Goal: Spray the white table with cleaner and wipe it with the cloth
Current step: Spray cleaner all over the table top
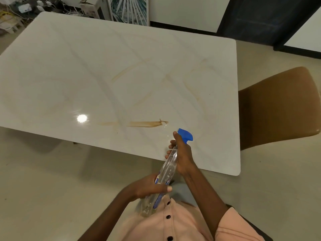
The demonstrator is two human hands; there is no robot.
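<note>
The clear spray bottle (167,168) is clamped by both hands: the left hand (150,186) at its labelled base, the right hand (181,153) at the neck. Its long axis runs up-right to the blue nozzle (185,134). Just beyond the grip, a brown smear (145,124) lies on the white worktop (86,66). The label cannot be read; no cloth is seen.

I read this as a home dining room. A glossy marble-look desk (86,66), a tan chair (278,105) and leaning framed art (128,9) show it.
</note>
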